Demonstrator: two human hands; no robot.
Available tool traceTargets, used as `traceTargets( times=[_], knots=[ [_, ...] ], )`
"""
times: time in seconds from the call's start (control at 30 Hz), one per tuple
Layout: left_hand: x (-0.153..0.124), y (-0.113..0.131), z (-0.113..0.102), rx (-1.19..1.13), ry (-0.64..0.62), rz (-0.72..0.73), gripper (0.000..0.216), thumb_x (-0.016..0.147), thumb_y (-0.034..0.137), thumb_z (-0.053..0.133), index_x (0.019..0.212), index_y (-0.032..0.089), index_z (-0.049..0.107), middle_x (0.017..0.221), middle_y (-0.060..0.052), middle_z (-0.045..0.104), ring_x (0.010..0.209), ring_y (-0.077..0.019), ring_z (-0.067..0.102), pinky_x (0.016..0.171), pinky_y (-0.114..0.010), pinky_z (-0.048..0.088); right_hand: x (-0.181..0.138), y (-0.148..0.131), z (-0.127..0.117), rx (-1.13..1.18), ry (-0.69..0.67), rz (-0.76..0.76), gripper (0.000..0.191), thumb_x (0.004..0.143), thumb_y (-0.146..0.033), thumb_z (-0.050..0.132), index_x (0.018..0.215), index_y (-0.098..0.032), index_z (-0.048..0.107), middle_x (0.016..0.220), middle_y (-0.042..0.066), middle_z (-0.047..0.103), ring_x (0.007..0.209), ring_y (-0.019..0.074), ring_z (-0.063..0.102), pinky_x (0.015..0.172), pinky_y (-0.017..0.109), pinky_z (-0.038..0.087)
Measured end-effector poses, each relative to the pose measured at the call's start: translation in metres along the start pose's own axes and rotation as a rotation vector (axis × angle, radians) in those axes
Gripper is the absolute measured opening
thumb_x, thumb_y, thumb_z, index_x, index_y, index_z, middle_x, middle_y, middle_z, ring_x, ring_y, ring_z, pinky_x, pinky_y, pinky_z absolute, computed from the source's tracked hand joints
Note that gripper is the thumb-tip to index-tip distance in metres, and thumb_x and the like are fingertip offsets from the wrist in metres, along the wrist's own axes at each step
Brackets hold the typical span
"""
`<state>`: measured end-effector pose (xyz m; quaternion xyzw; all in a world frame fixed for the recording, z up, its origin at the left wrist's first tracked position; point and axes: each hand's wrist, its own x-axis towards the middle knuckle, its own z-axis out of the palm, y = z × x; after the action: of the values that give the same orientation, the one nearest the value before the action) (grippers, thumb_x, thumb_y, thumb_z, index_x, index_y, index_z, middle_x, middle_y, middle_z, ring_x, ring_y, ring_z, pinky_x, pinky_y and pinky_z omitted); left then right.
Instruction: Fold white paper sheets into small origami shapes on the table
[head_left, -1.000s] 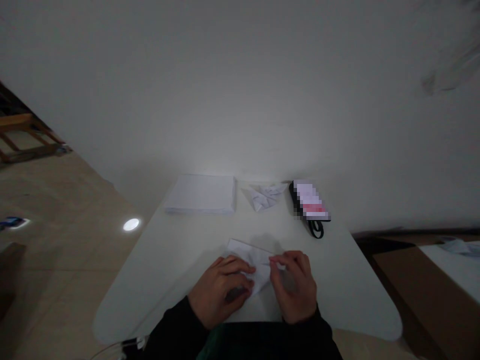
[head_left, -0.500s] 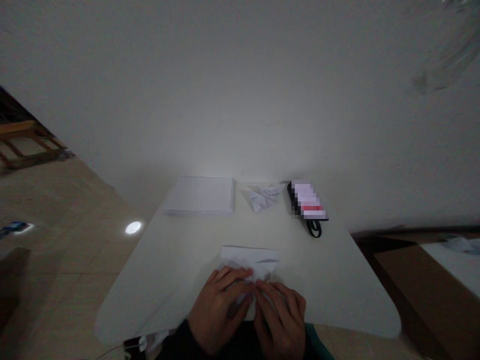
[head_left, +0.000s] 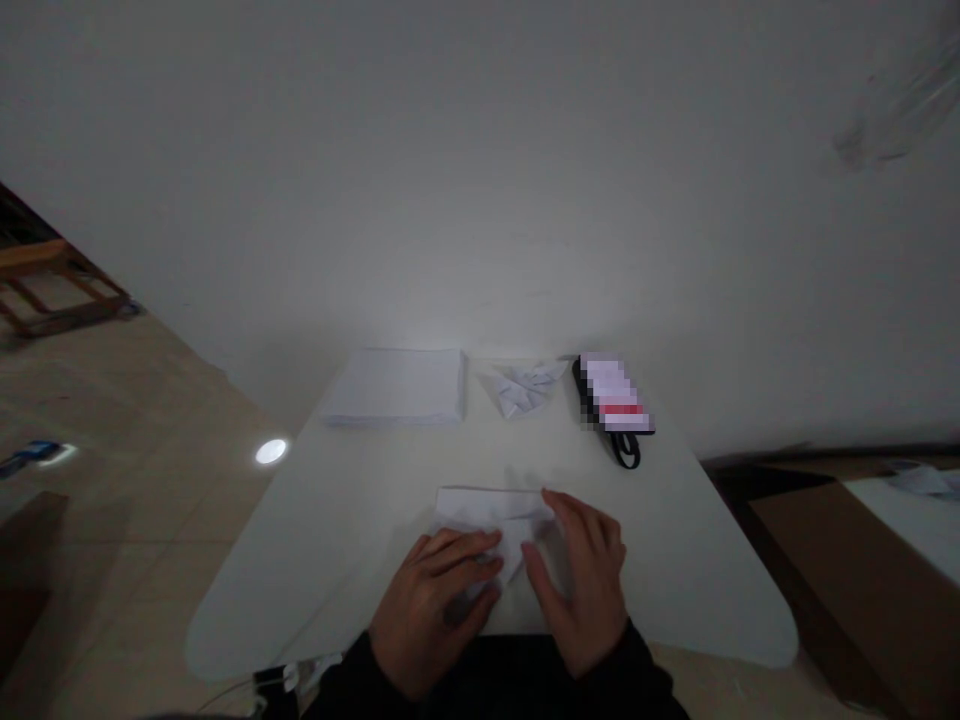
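A partly folded white sheet of paper lies on the white table near its front edge. My left hand rests on the sheet's lower left part, fingers stretched flat and pressing it down. My right hand lies flat on the sheet's right side, fingers extended along a fold, index tip near the top right corner. Both hands hide the lower half of the paper.
A stack of white sheets lies at the table's back left. A folded paper shape sits beside it, and a dark device with a strap lies at the back right. A white wall stands right behind the table.
My right hand has slid from the sheet's lower middle out to its right edge, fingers flattening along the fold. The left hand has stayed pressing the paper.
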<state>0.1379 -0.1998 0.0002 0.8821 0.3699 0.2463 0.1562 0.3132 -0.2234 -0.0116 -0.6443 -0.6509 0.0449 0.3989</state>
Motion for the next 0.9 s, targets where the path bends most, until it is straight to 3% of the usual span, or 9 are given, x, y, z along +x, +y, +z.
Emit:
traceTargets(
  times=[0.13,0.2,0.37,0.8,0.9],
  knots=[
    [0.001,0.001,-0.002,0.006,-0.001,-0.002,0.02,0.078,0.019,0.055,0.096,0.023,0.063,0.112,-0.005,0.061,0.097,-0.0185,0.056,0.08,-0.035,0.047,0.033,0.015,0.006,0.11,-0.221,0.104,0.031,0.074,-0.03,0.058,0.104,-0.023,0.054,0.073,0.001,0.063,0.078,0.0217,0.052,0.07,0.035,0.033],
    [0.001,0.001,-0.003,-0.001,-0.001,0.001,0.021,0.078,0.02,0.056,0.097,0.023,0.062,0.112,-0.005,0.061,0.098,-0.0189,0.055,0.08,-0.036,0.047,0.037,0.02,0.016,0.131,-0.275,0.093,0.024,0.07,-0.028,0.062,0.093,-0.024,0.058,0.067,-0.002,0.062,0.075,0.0202,0.052,0.069,0.033,0.03],
    [0.002,-0.001,-0.002,-0.008,-0.041,-0.012,0.022,0.078,0.02,0.056,0.098,0.025,0.062,0.114,-0.004,0.059,0.1,-0.0199,0.053,0.081,-0.038,0.045,0.032,0.025,0.026,0.117,-0.268,0.044,0.03,0.067,-0.022,0.061,0.097,-0.025,0.057,0.066,-0.004,0.061,0.072,0.0174,0.052,0.068,0.03,0.026],
    [0.002,-0.001,-0.002,-0.083,-0.023,-0.024,0.016,0.079,0.022,0.056,0.092,0.025,0.065,0.115,-0.003,0.057,0.097,-0.0187,0.051,0.084,-0.038,0.043,0.038,0.019,0.026,0.113,-0.299,0.147,0.058,0.063,-0.022,0.061,0.118,-0.021,0.042,0.066,-0.004,0.061,0.074,0.0201,0.055,0.072,0.033,0.026],
    [0.003,-0.001,-0.002,-0.08,-0.018,-0.029,0.016,0.079,0.022,0.056,0.092,0.025,0.065,0.114,-0.003,0.057,0.097,-0.0187,0.051,0.084,-0.038,0.043,0.037,0.017,0.026,0.093,-0.288,0.15,0.055,0.062,-0.02,0.061,0.115,-0.021,0.045,0.065,-0.004,0.06,0.074,0.0196,0.054,0.072,0.033,0.026]
  ],
)
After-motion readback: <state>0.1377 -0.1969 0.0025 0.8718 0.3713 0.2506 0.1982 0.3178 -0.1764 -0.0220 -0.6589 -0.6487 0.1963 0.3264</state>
